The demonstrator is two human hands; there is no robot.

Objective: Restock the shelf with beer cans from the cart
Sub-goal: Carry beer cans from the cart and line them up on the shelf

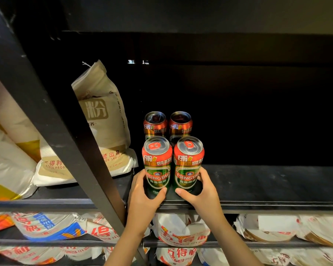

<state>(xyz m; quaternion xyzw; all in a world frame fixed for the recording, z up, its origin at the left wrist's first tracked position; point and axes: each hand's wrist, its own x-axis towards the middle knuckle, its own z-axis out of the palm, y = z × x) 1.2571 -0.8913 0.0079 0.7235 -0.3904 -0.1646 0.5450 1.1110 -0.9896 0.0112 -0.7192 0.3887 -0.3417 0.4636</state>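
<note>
Two front cans (172,166) (upright) stand gripped between left hand (145,191) and right hand (202,191).

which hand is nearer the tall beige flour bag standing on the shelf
Left. The left hand grips the front left can, just right of the flour bag. The right hand grips the front right can, one can farther from it.

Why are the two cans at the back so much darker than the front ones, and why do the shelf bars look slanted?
Head view: light reaches only the shelf front, so the two rear red-topped beer cans sit in shadow while the front green-and-red Tsingtao cans glare slightly on their lids; the wide-angle lens tilts the black metal upright; both hands look sharp.
</note>
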